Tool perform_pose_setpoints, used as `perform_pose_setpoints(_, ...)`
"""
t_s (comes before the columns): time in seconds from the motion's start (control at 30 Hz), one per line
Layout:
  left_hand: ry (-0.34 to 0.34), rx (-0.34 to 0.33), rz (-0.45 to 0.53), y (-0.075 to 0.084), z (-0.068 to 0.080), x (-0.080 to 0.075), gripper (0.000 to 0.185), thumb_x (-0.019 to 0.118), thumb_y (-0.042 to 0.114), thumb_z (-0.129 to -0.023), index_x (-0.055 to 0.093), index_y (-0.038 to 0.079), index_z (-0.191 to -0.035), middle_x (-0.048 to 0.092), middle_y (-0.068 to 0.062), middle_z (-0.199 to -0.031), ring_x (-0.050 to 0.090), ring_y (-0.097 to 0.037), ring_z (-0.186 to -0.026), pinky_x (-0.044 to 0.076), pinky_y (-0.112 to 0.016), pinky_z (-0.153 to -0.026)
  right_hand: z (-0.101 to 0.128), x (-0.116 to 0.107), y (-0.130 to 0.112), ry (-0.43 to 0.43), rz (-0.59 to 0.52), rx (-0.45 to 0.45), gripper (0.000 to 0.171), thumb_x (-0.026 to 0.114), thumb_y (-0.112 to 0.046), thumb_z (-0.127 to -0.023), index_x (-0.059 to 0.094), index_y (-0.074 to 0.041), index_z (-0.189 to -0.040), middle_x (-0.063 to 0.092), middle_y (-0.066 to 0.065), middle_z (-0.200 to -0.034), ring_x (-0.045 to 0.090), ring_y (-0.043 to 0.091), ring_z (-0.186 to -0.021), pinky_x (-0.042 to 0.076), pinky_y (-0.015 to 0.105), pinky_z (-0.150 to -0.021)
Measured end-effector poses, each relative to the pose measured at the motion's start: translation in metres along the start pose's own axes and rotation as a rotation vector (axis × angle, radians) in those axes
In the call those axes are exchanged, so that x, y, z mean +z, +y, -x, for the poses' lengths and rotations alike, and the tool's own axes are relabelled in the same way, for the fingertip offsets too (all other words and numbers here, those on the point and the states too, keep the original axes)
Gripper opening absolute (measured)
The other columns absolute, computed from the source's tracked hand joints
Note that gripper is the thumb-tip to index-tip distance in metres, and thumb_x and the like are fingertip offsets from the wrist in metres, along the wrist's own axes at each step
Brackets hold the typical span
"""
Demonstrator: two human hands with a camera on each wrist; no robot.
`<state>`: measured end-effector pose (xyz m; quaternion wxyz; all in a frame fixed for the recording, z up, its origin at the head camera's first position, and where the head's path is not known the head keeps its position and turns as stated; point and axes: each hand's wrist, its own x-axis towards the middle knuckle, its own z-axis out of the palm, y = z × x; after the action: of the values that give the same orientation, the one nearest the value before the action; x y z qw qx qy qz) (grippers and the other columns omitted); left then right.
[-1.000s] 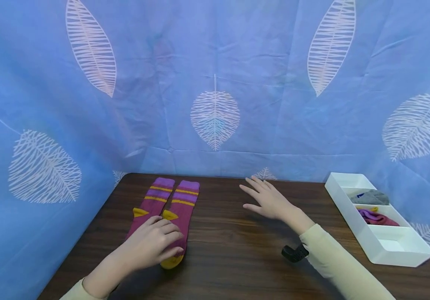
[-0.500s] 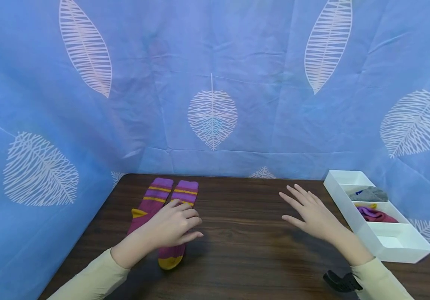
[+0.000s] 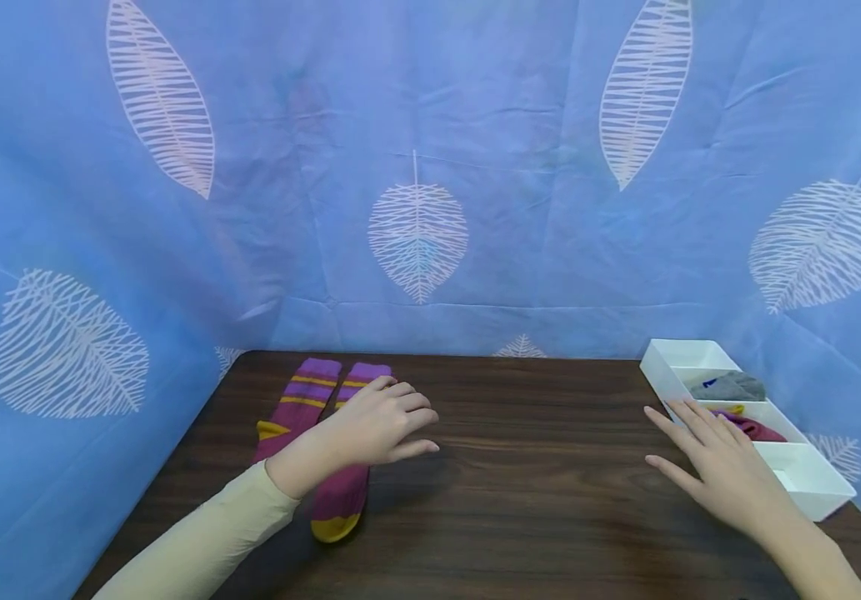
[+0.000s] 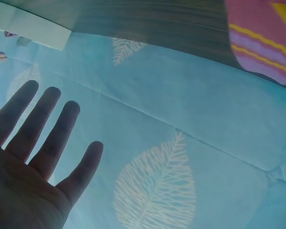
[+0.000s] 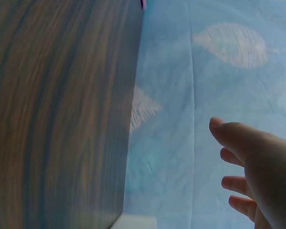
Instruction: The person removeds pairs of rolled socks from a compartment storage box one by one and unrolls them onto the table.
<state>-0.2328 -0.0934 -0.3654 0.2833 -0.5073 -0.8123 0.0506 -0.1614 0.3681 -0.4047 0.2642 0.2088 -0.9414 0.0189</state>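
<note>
Hovering over the left half of the tabletop (image 3: 520,500), my left hand (image 3: 377,425) sits with relaxed, slightly spread fingers and grasps nothing. Under and behind it, in the lower left of the head view, lies the pair of socks (image 3: 310,417): two long magenta socks side by side, each with purple and yellow stripes near the cuff, a yellow heel patch and a yellow toe. Their cuffs point toward the blue leaf-print curtain (image 3: 430,167) at the back. My hand and sleeve (image 3: 205,542) cover the middle of the nearer sock, so I cannot tell whether my palm touches it or floats just above. In the left wrist view only one striped cuff shows at the upper right, cut off by the frame edge.

My right hand (image 3: 723,471) is at the lower right of the head view, fingers straight and apart, released, close to the white divided tray (image 3: 670,367). Whether my fingertips touch the tray wall I cannot make out. In the tray, a grey sock (image 3: 730,387) lies in the far compartment and a magenta sock (image 3: 756,427) in the middle one, partly hidden behind my fingers. The nearest compartment is partly cut off by my hand. The right wrist view is blurred, showing only wood grain, curtain and my fingers.
</note>
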Motion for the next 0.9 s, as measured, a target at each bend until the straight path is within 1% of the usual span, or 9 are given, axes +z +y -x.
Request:
perform_pose_setpoints(0.1,-0.004,-0.002,0.000,0.001,-0.012,0.003,0.040,0.055,0.057,-0.093,0.070,0.025,-0.114,0.070,0.010,-0.108,0.063,-0.014,-0.104,0.049,-0.036,-0.088,0.010,-0.008,0.010,0.051,0.015,0.004,0.072,0.072,-0.039,-0.085,0.043,-0.020,-0.148,0.048,0.018,-0.145,0.025,0.030,-0.149,0.007,0.049,-0.123)
perform_pose_setpoints(0.17,-0.011,0.000,-0.005,0.001,-0.021,0.006,0.043,0.053,0.058,-0.094,0.068,0.026,-0.118,0.069,0.009,-0.112,0.061,-0.015,-0.108,0.048,-0.038,-0.092,0.016,-0.013,0.017,0.094,0.020,-0.009,0.068,0.071,-0.042,-0.085,0.048,-0.019,-0.144,0.053,0.020,-0.138,0.042,0.037,-0.135,0.011,0.043,-0.124)
perform_pose_setpoints(0.23,-0.014,0.006,-0.007,0.002,-0.029,0.007,0.044,0.053,0.059,-0.093,0.067,0.026,-0.120,0.068,0.008,-0.115,0.060,-0.016,-0.112,0.047,-0.039,-0.094,0.021,-0.016,0.024,0.126,0.020,-0.013,0.064,0.070,-0.044,-0.085,0.051,-0.020,-0.142,0.056,0.020,-0.132,0.050,0.039,-0.121,0.010,0.033,-0.124)
perform_pose_setpoints(0.3,-0.019,0.016,-0.012,0.002,-0.038,0.008,0.045,0.053,0.060,-0.093,0.067,0.027,-0.121,0.067,0.008,-0.118,0.059,-0.016,-0.114,0.047,-0.040,-0.095,0.027,-0.018,0.030,0.150,0.019,-0.007,0.061,0.071,-0.043,-0.085,0.056,-0.019,-0.139,0.060,0.019,-0.126,0.053,0.040,-0.111,0.008,0.024,-0.123)
perform_pose_setpoints(0.37,-0.027,0.028,-0.020,0.003,-0.048,0.009,0.046,0.052,0.061,-0.093,0.066,0.028,-0.122,0.066,0.008,-0.119,0.058,-0.016,-0.116,0.046,-0.040,-0.096,0.033,-0.021,0.034,0.137,0.018,0.036,0.057,0.073,-0.039,-0.083,0.060,-0.015,-0.133,0.061,0.019,-0.123,0.055,0.040,-0.108,0.024,0.035,-0.120)
perform_pose_setpoints(0.47,-0.033,0.047,-0.027,0.003,-0.062,0.011,0.047,0.050,0.062,-0.093,0.066,0.028,-0.123,0.065,0.007,-0.122,0.057,-0.016,-0.118,0.046,-0.040,-0.096,0.041,-0.026,0.039,0.069,0.028,0.147,0.050,0.075,-0.036,-0.082,0.064,-0.008,-0.122,0.061,0.021,-0.121,0.056,0.043,-0.106,0.042,0.055,-0.096)
perform_pose_setpoints(0.53,-0.046,0.049,-0.022,0.004,-0.072,0.012,0.048,0.048,0.062,-0.094,0.065,0.029,-0.125,0.064,0.008,-0.124,0.055,-0.015,-0.119,0.046,-0.041,-0.096,0.046,-0.030,0.043,0.016,0.038,0.213,0.045,0.073,-0.037,-0.084,0.066,-0.006,-0.116,0.060,0.022,-0.119,0.056,0.045,-0.104,0.043,0.061,-0.080)
perform_pose_setpoints(0.73,-0.045,0.051,-0.005,0.011,-0.101,0.016,0.049,0.046,0.064,-0.094,0.063,0.031,-0.127,0.062,0.009,-0.127,0.053,-0.014,-0.122,0.045,-0.042,-0.098,0.055,-0.036,0.056,-0.065,0.022,0.340,0.036,0.070,-0.041,-0.086,0.067,-0.008,-0.101,0.062,0.024,-0.110,0.055,0.047,-0.097,0.043,0.063,-0.072)
perform_pose_setpoints(0.9,-0.067,0.031,0.037,0.019,-0.124,0.018,0.050,0.044,0.064,-0.094,0.062,0.031,-0.129,0.060,0.010,-0.130,0.052,-0.014,-0.125,0.044,-0.042,-0.100,0.059,-0.037,0.062,-0.117,0.013,0.399,0.036,0.069,-0.044,-0.087,0.066,-0.008,-0.095,0.062,0.023,-0.105,0.055,0.046,-0.094,0.043,0.063,-0.070)
